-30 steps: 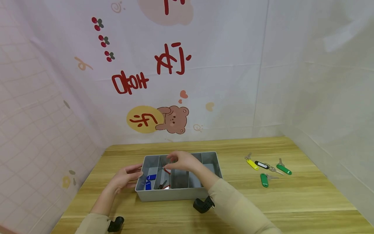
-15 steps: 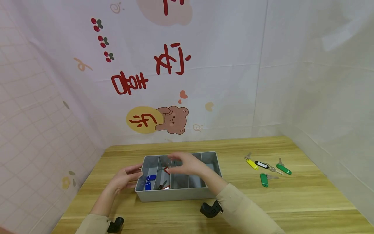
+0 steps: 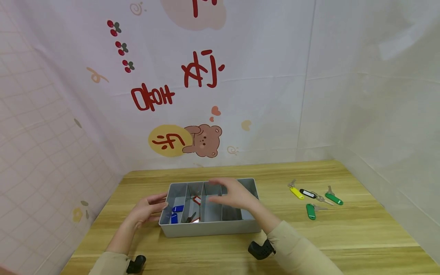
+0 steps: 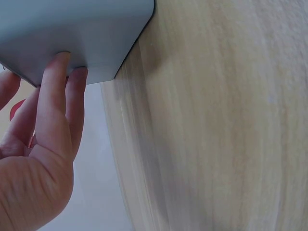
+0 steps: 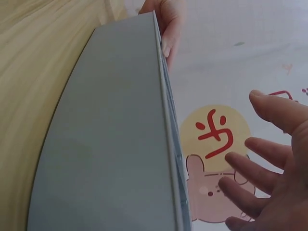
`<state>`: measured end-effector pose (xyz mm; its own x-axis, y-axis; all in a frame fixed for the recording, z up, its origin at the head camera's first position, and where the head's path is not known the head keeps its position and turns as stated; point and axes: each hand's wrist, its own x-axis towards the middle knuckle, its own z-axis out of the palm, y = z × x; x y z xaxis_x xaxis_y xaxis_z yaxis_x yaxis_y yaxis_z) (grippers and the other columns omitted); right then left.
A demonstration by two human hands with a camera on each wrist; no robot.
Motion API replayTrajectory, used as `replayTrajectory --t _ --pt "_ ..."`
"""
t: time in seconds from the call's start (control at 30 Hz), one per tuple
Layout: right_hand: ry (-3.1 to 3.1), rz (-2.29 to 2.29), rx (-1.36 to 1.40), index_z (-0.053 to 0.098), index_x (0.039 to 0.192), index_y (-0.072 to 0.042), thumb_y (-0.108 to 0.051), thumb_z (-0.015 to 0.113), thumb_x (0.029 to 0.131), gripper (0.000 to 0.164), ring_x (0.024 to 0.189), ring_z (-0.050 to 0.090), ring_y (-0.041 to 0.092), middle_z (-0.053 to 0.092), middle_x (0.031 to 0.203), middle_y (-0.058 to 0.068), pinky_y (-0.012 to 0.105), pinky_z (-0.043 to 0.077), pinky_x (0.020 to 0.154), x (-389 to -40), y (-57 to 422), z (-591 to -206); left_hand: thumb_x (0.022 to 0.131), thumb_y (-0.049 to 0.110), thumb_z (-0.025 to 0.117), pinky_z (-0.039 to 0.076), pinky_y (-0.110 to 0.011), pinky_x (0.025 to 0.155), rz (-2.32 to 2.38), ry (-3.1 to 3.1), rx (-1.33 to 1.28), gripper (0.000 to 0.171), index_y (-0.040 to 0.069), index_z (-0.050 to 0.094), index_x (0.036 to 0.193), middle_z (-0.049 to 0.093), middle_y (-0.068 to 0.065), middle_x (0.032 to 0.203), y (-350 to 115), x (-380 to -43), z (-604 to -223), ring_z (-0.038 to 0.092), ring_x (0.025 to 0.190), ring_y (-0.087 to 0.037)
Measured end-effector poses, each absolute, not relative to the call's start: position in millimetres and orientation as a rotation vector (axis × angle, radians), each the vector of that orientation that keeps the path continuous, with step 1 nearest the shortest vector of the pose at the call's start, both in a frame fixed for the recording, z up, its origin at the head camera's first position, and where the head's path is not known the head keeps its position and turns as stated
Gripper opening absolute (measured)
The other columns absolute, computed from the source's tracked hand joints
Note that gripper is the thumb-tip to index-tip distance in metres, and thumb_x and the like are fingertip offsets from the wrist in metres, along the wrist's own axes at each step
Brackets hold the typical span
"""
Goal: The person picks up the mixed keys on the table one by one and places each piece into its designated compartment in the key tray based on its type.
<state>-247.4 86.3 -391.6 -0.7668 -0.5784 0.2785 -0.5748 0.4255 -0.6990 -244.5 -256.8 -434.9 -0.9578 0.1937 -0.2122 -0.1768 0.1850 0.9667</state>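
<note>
A grey compartment tray [image 3: 209, 230] rests on the wooden table. My left hand [image 3: 148, 209] is at its left end, straight fingers [image 4: 54, 103] touching the outer wall in the left wrist view. Above the tray's middle and right compartments hovers my right hand [image 3: 235, 194], fingers spread and nothing between them, as the right wrist view also shows. Two blue key tags [image 3: 177, 208] lie in the leftmost compartment. One compartment over are a red key tag [image 3: 197, 200] towards the back and another red tag [image 3: 196, 220] at the front, beside a dark key [image 3: 191, 217].
Right of the tray, keys with tags lie on the table: a yellow tag [image 3: 296, 193], a black tag [image 3: 308, 194] and two green tags [image 3: 311, 211]. A printed white curtain [image 3: 268, 114] hangs behind the table and along its sides.
My right hand has drawn back to the right from above the second compartment, its fingers spreading. The red tag at the back there is now in full view. My left hand stays put.
</note>
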Motion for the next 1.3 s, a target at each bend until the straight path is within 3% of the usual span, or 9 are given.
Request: replayTrajectory --t 0.43,0.7,1.3 --pt "2.847 -1.304 -1.205 0.058 0.137 -0.004 -0.025 0.078 0.087 0.057 0.12 0.056 0.027 0.065 0.127 0.006 0.05 0.044 0.102 -244.9 113.1 -399.0 0.094 0.012 0.069 0.058 -0.044 0.081 1.848 2.17 0.026 0.068 -0.006 0.035 0.15 0.046 -0.03 0.143 -257.3 -244.7 -434.2 0.062 0.11 -0.028" --pt "2.945 -1.275 -1.275 0.059 0.137 -0.006 -0.023 0.08 0.085 0.058 0.122 0.053 0.029 0.064 0.13 0.008 0.056 0.037 0.102 -242.4 133.2 -406.5 0.094 0.011 0.069 0.058 -0.043 0.081 1.851 2.169 0.024 0.068 -0.006 0.035 0.149 0.046 -0.03 0.143 -257.5 -244.9 -433.8 0.062 0.111 -0.028" --pt "3.221 -1.022 -1.345 0.06 0.135 -0.008 -0.022 0.086 0.077 0.065 0.117 0.051 0.031 0.06 0.132 0.008 0.053 0.043 0.094 -241.3 198.3 -424.5 0.094 0.012 0.069 0.058 -0.044 0.08 1.848 2.161 0.034 0.068 -0.006 0.035 0.15 0.047 -0.029 0.142 -260.0 -246.3 -437.5 0.063 0.109 -0.028"
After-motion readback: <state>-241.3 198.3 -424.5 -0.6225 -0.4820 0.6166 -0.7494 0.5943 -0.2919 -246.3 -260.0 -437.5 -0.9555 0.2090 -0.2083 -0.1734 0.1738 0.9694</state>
